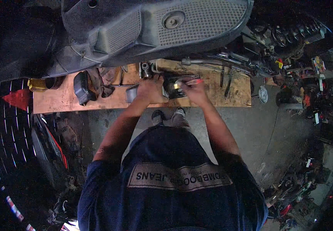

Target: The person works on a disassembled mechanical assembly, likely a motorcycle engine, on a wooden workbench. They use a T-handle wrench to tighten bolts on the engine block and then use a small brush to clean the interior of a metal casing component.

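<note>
Over the middle of the wooden bench my left hand (pixel 150 90) lies beside a dark, shallow part (pixel 170 82). It seems to touch that part's left edge, but its fingertips are lost in shadow. A grey, box-shaped piece (pixel 132 93) sits just left of this hand. My right hand (pixel 195 93) is closed around a small brush-like tool (pixel 177 85) with a pale yellow head and a red end. The head is over the dark part's right side; whether it touches is too dim to tell.
On the wooden bench (pixel 232 94) lie a dark grey cover (pixel 82 88), a crumpled cloth (pixel 104 81), metal tubes (pixel 208 62) and a T-shaped bar (pixel 121 77). A large textured black plastic panel (pixel 135 32) overhangs the far edge. Assorted parts crowd the right.
</note>
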`<state>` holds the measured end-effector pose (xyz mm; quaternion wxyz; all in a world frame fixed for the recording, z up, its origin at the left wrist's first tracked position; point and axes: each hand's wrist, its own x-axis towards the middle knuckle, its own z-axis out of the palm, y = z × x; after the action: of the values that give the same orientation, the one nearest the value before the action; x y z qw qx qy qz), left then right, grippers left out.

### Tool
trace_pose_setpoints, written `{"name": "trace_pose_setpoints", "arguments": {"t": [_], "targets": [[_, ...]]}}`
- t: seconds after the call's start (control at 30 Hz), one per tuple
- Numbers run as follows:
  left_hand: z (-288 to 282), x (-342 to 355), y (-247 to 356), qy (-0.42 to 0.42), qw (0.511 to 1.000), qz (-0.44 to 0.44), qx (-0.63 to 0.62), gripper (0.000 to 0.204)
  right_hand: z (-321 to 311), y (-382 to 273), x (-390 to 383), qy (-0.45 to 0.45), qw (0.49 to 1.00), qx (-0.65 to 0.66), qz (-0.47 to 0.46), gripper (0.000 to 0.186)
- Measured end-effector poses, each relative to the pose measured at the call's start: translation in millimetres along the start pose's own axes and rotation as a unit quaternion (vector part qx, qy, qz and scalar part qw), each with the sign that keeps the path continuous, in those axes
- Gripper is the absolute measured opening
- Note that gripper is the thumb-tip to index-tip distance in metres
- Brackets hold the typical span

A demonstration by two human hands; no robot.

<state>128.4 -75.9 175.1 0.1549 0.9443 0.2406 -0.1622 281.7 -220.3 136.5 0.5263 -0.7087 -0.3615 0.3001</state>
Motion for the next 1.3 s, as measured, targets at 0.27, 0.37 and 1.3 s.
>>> {"name": "trace_pose_setpoints", "arguments": {"t": [0.27,0.37,1.3], "targets": [[21.5,4.8,-11.5,0.064,0.996,0.026,-0.050,0.101,-3.7,15.6,15.3,0.055,0.944,-0.321,0.062,0.042],[19.5,3.7,-6.8,0.062,0.998,0.021,0.016,0.102,8.7,34.0,10.9,-0.033,0.983,-0.181,0.017,0.037],[18.0,5.0,-8.1,0.065,0.997,0.006,-0.040,0.105,-9.2,20.2,1.5,0.085,0.954,-0.288,-0.001,0.019]]}}
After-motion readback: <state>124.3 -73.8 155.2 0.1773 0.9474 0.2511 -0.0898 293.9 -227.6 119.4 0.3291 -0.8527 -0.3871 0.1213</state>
